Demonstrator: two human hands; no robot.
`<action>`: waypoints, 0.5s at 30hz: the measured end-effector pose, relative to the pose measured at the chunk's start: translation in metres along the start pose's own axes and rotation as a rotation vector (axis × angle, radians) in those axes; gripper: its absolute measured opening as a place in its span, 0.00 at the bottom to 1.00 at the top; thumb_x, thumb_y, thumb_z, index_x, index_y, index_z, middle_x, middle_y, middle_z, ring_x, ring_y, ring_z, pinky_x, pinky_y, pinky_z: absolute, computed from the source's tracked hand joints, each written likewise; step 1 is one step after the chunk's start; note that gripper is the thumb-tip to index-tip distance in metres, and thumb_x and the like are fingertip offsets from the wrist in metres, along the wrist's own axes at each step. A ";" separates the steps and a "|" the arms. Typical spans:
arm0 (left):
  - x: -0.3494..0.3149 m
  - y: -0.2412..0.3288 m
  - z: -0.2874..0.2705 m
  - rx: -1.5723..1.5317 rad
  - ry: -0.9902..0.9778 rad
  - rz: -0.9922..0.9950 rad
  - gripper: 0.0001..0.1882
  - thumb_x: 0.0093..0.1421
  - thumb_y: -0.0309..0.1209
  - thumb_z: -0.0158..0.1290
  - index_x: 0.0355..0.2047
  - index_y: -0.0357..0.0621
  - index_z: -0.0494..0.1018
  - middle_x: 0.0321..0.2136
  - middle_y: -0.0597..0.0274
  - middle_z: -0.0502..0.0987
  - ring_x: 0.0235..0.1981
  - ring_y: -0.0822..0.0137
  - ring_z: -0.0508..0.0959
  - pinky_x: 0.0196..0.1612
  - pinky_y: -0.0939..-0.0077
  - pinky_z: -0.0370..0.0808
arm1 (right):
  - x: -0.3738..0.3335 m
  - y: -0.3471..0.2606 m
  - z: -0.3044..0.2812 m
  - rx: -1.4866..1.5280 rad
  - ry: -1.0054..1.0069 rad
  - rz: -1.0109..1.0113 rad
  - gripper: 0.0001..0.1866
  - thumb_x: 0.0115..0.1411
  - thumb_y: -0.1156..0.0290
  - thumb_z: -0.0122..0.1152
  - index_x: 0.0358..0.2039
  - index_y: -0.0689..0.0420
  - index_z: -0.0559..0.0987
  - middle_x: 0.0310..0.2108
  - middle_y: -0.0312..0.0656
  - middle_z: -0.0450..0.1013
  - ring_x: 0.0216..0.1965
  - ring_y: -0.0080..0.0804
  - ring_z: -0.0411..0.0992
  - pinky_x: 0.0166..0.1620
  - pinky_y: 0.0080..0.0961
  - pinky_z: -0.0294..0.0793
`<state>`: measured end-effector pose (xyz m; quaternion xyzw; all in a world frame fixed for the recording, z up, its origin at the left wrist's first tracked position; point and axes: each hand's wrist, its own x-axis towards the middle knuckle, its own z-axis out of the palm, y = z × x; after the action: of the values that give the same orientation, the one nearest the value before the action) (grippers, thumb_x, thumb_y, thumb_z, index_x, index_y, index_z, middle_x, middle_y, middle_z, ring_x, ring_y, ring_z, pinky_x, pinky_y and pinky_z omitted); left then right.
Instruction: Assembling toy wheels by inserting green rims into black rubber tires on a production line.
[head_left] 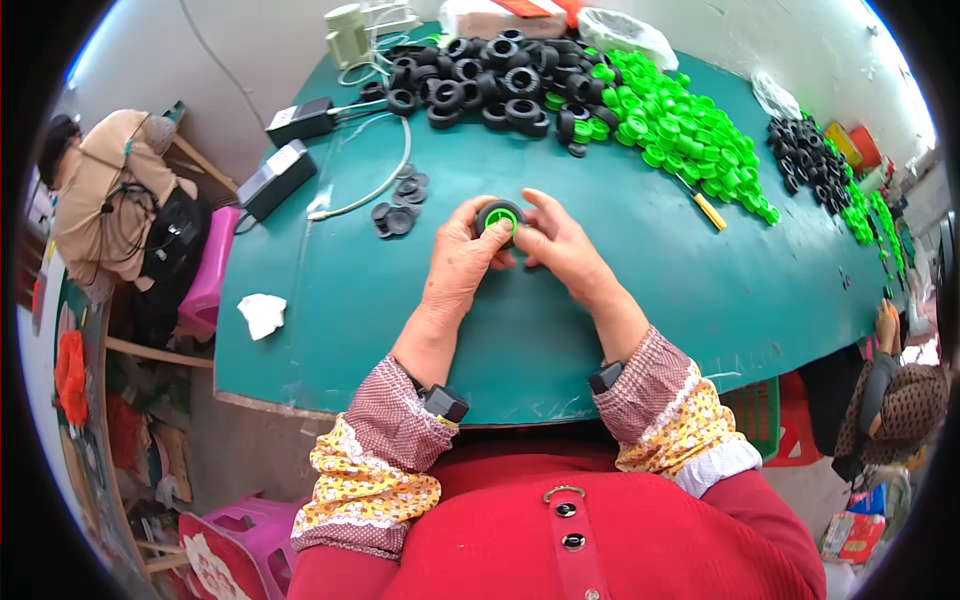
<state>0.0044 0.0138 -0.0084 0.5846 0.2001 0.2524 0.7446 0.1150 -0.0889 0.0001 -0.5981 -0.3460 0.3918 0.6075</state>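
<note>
A small toy wheel [499, 216], made of a black tyre with a bright green hub inside it, is held above the near middle of the table. My left hand [462, 250] grips it from the left, thumb pressed on the green hub. At its right side is my right hand [562, 245], fingers curled about the tyre's edge and thumb close to the hub; the index finger is raised. Both hands hide part of the tyre. Beyond my left hand lie several flat black discs [402, 205] in a loose cluster.
On the green table [400, 300], a heap of black tyres [500, 75] sits at the back beside a heap of green hubs [690, 130]. A yellow-handled screwdriver [710, 211] lies by the hubs. Black power adapters [275, 180], a white cable [390, 180] and a crumpled tissue [262, 314] are at left.
</note>
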 end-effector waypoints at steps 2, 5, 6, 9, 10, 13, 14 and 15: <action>-0.008 0.003 -0.001 -0.146 0.033 -0.059 0.15 0.58 0.34 0.48 0.43 0.40 0.67 0.30 0.64 0.73 0.26 0.75 0.74 0.26 0.84 0.73 | -0.001 0.011 0.005 -0.145 -0.025 -0.142 0.39 0.48 0.61 0.63 0.57 0.59 0.55 0.44 0.45 0.66 0.42 0.30 0.67 0.41 0.24 0.68; -0.020 0.005 -0.005 -0.291 0.057 -0.122 0.15 0.61 0.37 0.44 0.41 0.39 0.67 0.30 0.64 0.73 0.29 0.75 0.75 0.28 0.83 0.74 | -0.002 0.017 0.012 -0.290 -0.044 -0.315 0.38 0.41 0.69 0.68 0.54 0.55 0.62 0.44 0.44 0.67 0.45 0.33 0.66 0.50 0.27 0.63; -0.024 0.005 -0.008 -0.318 0.030 -0.103 0.14 0.61 0.37 0.43 0.39 0.39 0.68 0.31 0.64 0.73 0.29 0.75 0.75 0.29 0.82 0.74 | -0.009 0.004 0.016 -0.301 -0.071 -0.272 0.36 0.41 0.69 0.68 0.51 0.55 0.64 0.44 0.43 0.67 0.46 0.33 0.66 0.49 0.26 0.64; -0.033 0.010 -0.016 -0.321 0.022 -0.078 0.15 0.62 0.37 0.40 0.39 0.37 0.67 0.33 0.60 0.73 0.30 0.71 0.76 0.32 0.77 0.76 | -0.020 -0.012 0.024 -0.263 -0.086 -0.228 0.30 0.40 0.69 0.69 0.46 0.54 0.68 0.44 0.39 0.67 0.46 0.32 0.65 0.47 0.26 0.65; -0.036 0.013 -0.013 -0.410 -0.026 -0.104 0.15 0.62 0.37 0.40 0.40 0.37 0.66 0.35 0.58 0.73 0.32 0.68 0.76 0.33 0.75 0.76 | -0.023 -0.013 0.024 -0.275 -0.072 -0.291 0.31 0.39 0.69 0.69 0.46 0.54 0.68 0.43 0.39 0.67 0.46 0.32 0.65 0.46 0.27 0.66; -0.053 0.027 0.003 -0.579 -0.073 -0.136 0.17 0.62 0.36 0.36 0.43 0.34 0.63 0.39 0.49 0.72 0.39 0.55 0.75 0.37 0.68 0.77 | -0.028 -0.022 0.023 -0.292 -0.061 -0.413 0.31 0.39 0.69 0.69 0.46 0.54 0.69 0.42 0.41 0.66 0.45 0.33 0.65 0.45 0.27 0.69; -0.051 0.031 0.005 -0.619 -0.104 -0.121 0.18 0.62 0.37 0.35 0.42 0.33 0.63 0.39 0.47 0.72 0.40 0.52 0.75 0.37 0.66 0.77 | -0.030 -0.026 0.024 -0.307 -0.073 -0.456 0.31 0.38 0.70 0.69 0.46 0.54 0.69 0.42 0.42 0.65 0.45 0.34 0.65 0.44 0.28 0.70; -0.054 0.033 0.008 -0.664 -0.128 -0.109 0.19 0.62 0.37 0.34 0.42 0.32 0.63 0.39 0.44 0.71 0.41 0.48 0.74 0.38 0.64 0.76 | -0.036 -0.028 0.025 -0.322 -0.089 -0.493 0.31 0.38 0.70 0.70 0.46 0.54 0.69 0.42 0.43 0.64 0.44 0.35 0.65 0.44 0.28 0.71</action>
<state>-0.0384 -0.0193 0.0259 0.3135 0.0909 0.2262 0.9178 0.0786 -0.1091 0.0305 -0.5670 -0.5648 0.1984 0.5658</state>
